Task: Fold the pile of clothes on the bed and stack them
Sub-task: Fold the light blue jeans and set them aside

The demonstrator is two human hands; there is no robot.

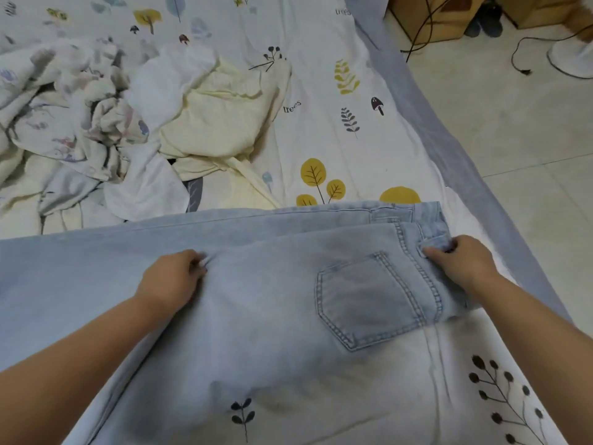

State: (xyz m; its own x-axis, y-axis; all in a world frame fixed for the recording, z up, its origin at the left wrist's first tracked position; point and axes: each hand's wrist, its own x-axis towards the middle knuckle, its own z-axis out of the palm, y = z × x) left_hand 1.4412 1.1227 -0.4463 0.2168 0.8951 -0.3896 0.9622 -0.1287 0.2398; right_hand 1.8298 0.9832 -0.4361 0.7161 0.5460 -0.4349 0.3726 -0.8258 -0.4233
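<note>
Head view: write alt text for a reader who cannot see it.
Two hands grip light blue jeans on a leaf-print bed sheet: left hand pinches the leg, right hand the waistband. Unfolded clothes lie piled behind.

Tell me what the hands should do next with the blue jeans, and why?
Probably smooth the top leg flat, then fold the jeans across. The left hand pinches a pucker of denim mid-leg, the right hand grips the waistband, and the jeans already lie halved leg over leg on the bed sheet. The unfolded clothes pile waits behind.
</note>
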